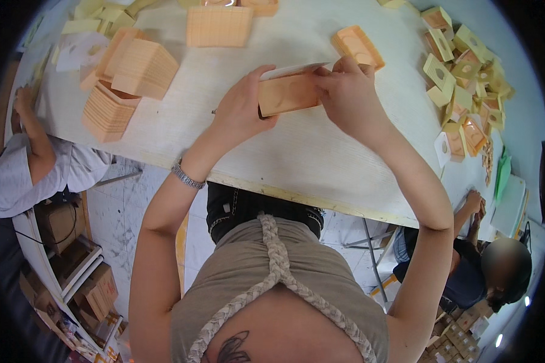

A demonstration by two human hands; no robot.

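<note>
A small tan box (287, 95) is held up over the table, tilted so that its broad face, with a faint rounded shape on it, shows. My left hand (243, 104) is wrapped round its left end. At the right end, the fingers of my right hand (350, 97) are closed on the upper corner. A thin white strip (293, 69) runs along the box's upper edge between both hands; I cannot tell whether it is a flap or a separate sheet. Just beyond my right hand lies an orange-tan shallow tray (358, 47) with a raised rim.
Wood-grain boxes (145, 68) are stacked at the left, with another (219, 27) at the back. Yellowish boxes (466, 91) are heaped along the right edge, more (106, 18) at the far left. Co-workers sit at the left (48, 157) and right (466, 266) of the white table (321, 163).
</note>
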